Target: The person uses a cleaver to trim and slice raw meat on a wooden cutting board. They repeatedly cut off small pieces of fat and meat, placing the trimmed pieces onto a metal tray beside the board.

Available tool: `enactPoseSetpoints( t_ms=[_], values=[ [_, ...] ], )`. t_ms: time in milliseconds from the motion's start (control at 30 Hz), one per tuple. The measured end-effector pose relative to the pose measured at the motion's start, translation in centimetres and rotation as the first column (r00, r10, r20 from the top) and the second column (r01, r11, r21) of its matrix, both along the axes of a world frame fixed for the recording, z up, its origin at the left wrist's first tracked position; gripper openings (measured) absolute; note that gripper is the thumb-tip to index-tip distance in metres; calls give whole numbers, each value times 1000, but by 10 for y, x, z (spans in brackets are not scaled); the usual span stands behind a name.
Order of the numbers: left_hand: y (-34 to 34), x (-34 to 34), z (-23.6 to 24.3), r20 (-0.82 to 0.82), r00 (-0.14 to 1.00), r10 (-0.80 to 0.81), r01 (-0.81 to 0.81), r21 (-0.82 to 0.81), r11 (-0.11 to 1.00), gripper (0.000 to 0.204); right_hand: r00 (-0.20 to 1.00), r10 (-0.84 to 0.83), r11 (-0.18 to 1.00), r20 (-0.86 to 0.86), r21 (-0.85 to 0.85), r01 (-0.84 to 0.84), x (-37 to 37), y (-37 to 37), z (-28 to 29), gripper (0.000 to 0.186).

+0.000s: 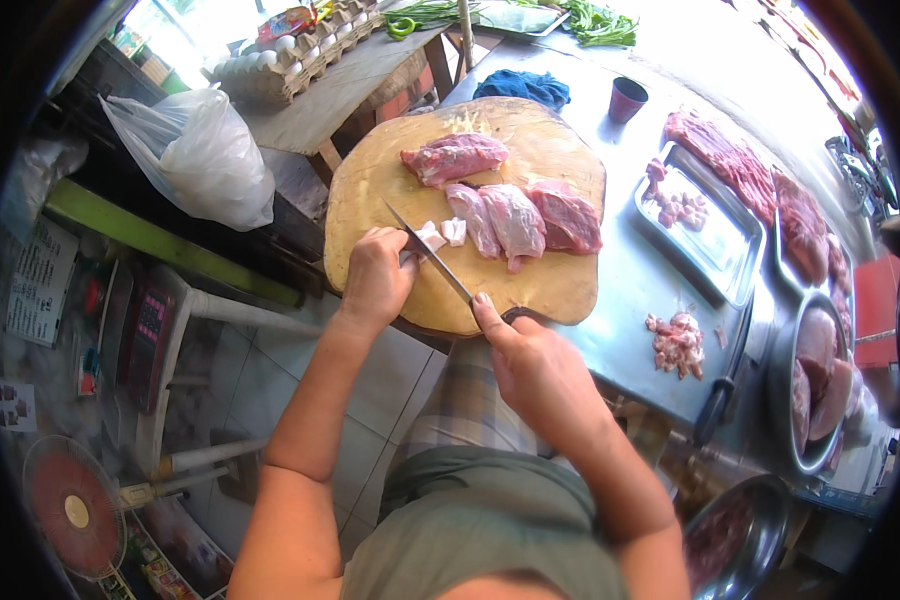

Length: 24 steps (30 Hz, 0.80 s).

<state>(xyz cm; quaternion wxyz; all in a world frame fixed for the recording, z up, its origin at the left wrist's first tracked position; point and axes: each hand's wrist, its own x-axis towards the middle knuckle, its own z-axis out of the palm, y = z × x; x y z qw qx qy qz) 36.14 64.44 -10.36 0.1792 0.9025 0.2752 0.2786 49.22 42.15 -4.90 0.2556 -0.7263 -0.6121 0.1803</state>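
Observation:
A round wooden cutting board (pixel 560 285) lies in front of me. My right hand (pixel 515 350) grips the handle of a long knife (pixel 446 268), its blade slanting up to the left across a small pale meat piece (pixel 431 237). My left hand (pixel 380 275) has curled fingers pressed on that piece, just left of the blade. Another small white piece (pixel 453 232) sits to the right. Three larger pink cuts (pixel 518 225) lie side by side on the board's right, and a fourth (pixel 452 158) lies behind them, near some pale shreds (pixel 467 122).
A steel table (pixel 625 345) holds a blue cloth (pixel 520 90), a cup (pixel 628 100), a tray (pixel 745 240), long meat slabs (pixel 720 160), scraps (pixel 676 345) and a meat bowl (pixel 810 445). Left are a white bag (pixel 200 160), egg trays (pixel 285 85), a scale (pixel 150 345) and a fan (pixel 70 505).

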Motion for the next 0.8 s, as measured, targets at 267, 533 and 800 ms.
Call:
enactPoseSetpoints(
  t_ms=[267, 533, 800],
  values=[
    [-5, 2, -5, 17, 999, 28, -29, 21, 999, 10, 992, -68, 992, -103, 102, 79, -10, 44, -34, 59],
    [22, -44, 0, 274, 951, 140, 59, -609, 791, 33, 903, -94, 993, -418, 24, 115, 15, -29, -10, 62],
    [-20, -34, 3, 123, 990, 68, -58, -77, 995, 22, 972, -2, 993, -235, 113, 29, -1, -20, 1, 57]
  ],
)
